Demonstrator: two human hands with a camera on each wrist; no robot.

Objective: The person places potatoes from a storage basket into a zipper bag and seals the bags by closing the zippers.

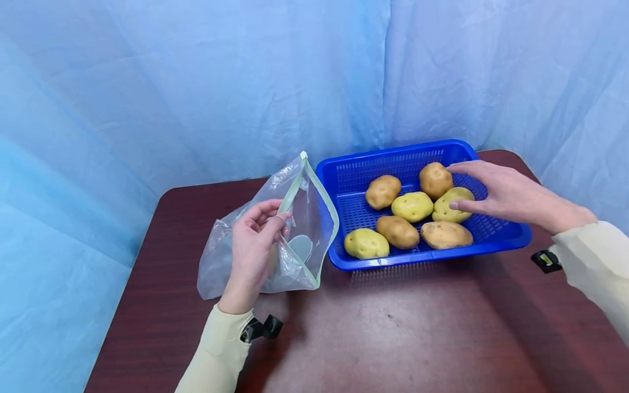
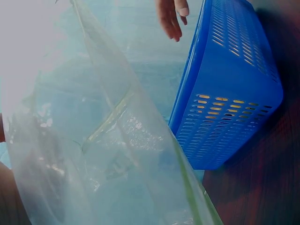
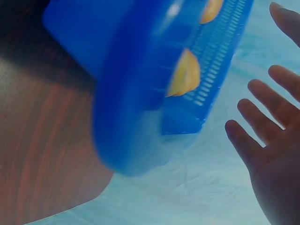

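A clear plastic zip bag [image 1: 295, 234] with a pale green rim stands open on the dark red table [image 1: 393, 327]. My left hand [image 1: 253, 245] pinches its near rim and holds the mouth open toward a blue perforated basket [image 1: 491, 234]. The bag [image 2: 93, 154] fills the left wrist view beside the basket [image 2: 229, 93]. Several potatoes lie in the basket, brown ones and yellow-green ones. My right hand [image 1: 496, 191] hovers over the basket's right side with fingers spread, its thumb tip touching a yellow-green potato [image 1: 454, 204]. In the right wrist view the hand [image 3: 267, 140] is open beside the basket [image 3: 140, 93].
Light blue cloth [image 1: 196, 82] hangs behind and to both sides of the table. The basket sits at the table's back right, its left wall touching the bag's mouth. Bare tabletop lies in front of both. A black strap clip [image 1: 545, 261] shows at my right wrist.
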